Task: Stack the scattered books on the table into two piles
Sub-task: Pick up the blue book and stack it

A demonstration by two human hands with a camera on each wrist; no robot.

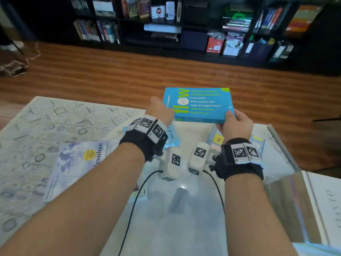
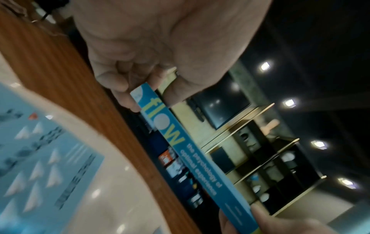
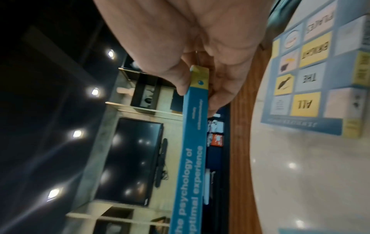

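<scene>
I hold a blue book titled "flow" (image 1: pixel 200 105) in the air above the far edge of the white table (image 1: pixel 184 209). My left hand (image 1: pixel 159 109) grips its left end, thumb on top and fingers below. My right hand (image 1: pixel 234 122) grips its right near corner the same way. The left wrist view shows the book's blue spine (image 2: pixel 190 152) pinched by my left hand (image 2: pixel 140 88); the right wrist view shows the spine (image 3: pixel 192 142) held in my right hand (image 3: pixel 200 85). Other books lie on the table: a pale lavender one (image 1: pixel 73 167), a light blue one (image 2: pixel 40 158) and a blue-and-yellow one (image 3: pixel 308 79).
A glass block or box (image 1: pixel 304 206) stands at the table's right edge. A patterned rug (image 1: pixel 46 122) lies left of the table on the wooden floor (image 1: pixel 129 74). Dark bookshelves (image 1: pixel 166 21) line the far wall. A dark object (image 1: pixel 178 198) lies on the table near me.
</scene>
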